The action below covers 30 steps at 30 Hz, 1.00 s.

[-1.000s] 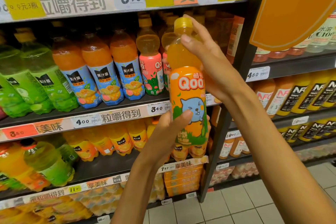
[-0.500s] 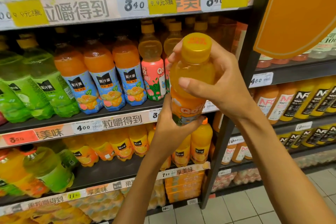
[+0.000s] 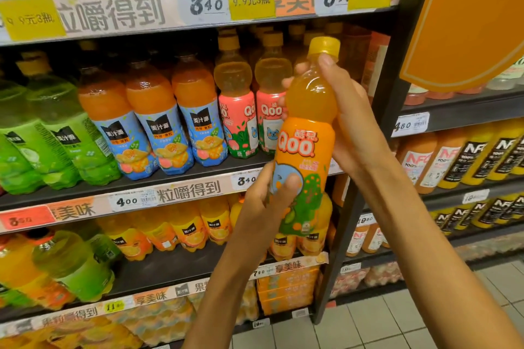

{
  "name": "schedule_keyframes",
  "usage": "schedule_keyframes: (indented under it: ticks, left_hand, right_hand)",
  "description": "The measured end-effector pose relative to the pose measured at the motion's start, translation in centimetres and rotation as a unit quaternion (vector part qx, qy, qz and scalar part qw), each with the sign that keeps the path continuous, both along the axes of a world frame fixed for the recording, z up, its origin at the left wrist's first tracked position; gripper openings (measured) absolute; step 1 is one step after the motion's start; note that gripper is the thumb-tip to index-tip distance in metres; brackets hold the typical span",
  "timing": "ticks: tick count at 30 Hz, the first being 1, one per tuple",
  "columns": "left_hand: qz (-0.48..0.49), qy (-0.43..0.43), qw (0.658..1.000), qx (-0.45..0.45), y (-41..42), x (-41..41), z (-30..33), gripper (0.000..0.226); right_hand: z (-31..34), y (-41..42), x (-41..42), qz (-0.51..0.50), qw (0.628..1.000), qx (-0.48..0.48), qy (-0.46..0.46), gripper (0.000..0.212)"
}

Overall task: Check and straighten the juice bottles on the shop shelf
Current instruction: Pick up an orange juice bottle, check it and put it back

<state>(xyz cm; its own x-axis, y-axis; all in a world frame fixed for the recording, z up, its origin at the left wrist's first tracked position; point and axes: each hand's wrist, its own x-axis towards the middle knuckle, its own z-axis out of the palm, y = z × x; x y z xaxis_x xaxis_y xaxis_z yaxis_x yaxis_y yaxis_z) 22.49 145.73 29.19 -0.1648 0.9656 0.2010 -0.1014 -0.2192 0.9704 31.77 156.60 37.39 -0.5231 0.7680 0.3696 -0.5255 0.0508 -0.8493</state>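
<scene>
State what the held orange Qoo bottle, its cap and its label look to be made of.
Orange Qoo juice bottle: probably clear, glossy plastic; the juice shows through and highlights glint on its shoulder.
Yellow screw cap: opaque plastic, seemingly ribbed at the side.
Printed orange sleeve label: likely thin shrink film, hugging the bottle's curves with a soft sheen.

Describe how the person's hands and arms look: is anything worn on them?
Both arms are bare as far as the picture shows them, with no sleeves in view. The left hand and the right hand wear no gloves. No ring, watch or bracelet shows on either. The fingernails are short and unpainted.
</scene>
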Motion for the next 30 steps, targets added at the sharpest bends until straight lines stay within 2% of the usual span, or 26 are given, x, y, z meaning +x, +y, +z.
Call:
schedule_keyframes:
  ticks: [3, 6, 8, 10, 12, 15, 17, 20, 23, 25, 27, 28, 30]
  left_hand:
    - [0.001, -0.061, 0.998, -0.036, -0.1, -0.1, 0.3, 0.048]
    - [-0.073, -0.177, 0.980, -0.060, -0.2, -0.3, 0.4, 0.066]
    - [-0.135, -0.237, 0.960, -0.063, -0.2, -0.2, 0.3, 0.067]
    - [-0.158, -0.257, 0.952, -0.063, 0.0, 0.0, -0.2, 0.067]
    - [-0.131, -0.228, 0.963, -0.067, 0.1, 0.3, -0.6, 0.070]
    - [-0.001, -0.074, 0.993, -0.093, 0.4, 0.0, -0.6, 0.066]
    - [0.025, -0.020, 0.994, -0.102, 0.5, 0.1, -0.3, 0.062]
    - [0.022, -0.035, 0.992, -0.117, 0.5, 0.9, -0.4, 0.064]
    - [0.003, -0.080, 0.990, -0.117, 0.6, 0.5, -0.4, 0.066]
    - [-0.024, -0.106, 0.988, -0.108, 0.5, -0.1, -0.4, 0.074]
    - [-0.054, -0.117, 0.986, -0.102, 0.4, -0.1, -0.5, 0.082]
    - [-0.059, -0.111, 0.987, -0.102, 0.5, 0.0, -0.6, 0.082]
    - [-0.051, -0.072, 0.991, -0.100, 0.7, 0.2, -0.8, 0.067]
  right_hand:
    - [-0.3, 0.4, 0.0, -0.003, 1.000, -0.016, -0.011, 0.032]
    - [-0.5, 0.6, -0.1, 0.056, 0.996, -0.065, 0.020, 0.036]
    - [-0.7, 0.6, -0.3, 0.104, 0.987, -0.118, 0.028, 0.039]
    - [-0.8, 0.7, -0.5, 0.131, 0.980, -0.150, 0.023, 0.040]
    - [-0.7, 0.8, -0.6, 0.121, 0.980, -0.158, 0.010, 0.035]
    - [-0.4, 1.1, -0.5, 0.038, 0.985, -0.160, -0.057, 0.043]
    - [-0.2, 1.3, -0.3, -0.001, 0.985, -0.128, -0.116, 0.039]
    - [0.2, 1.2, 0.0, 0.033, 0.981, -0.071, -0.179, 0.028]
    - [0.3, 1.3, 0.3, 0.068, 0.982, -0.062, -0.165, 0.028]
    - [0.1, 1.3, 0.3, 0.084, 0.983, -0.065, -0.152, 0.026]
    - [-0.2, 1.2, 0.2, 0.099, 0.982, -0.090, -0.136, 0.033]
    - [-0.3, 1.1, 0.2, 0.100, 0.981, -0.101, -0.128, 0.038]
    - [-0.5, 1.0, 0.3, 0.089, 0.984, -0.095, -0.119, 0.038]
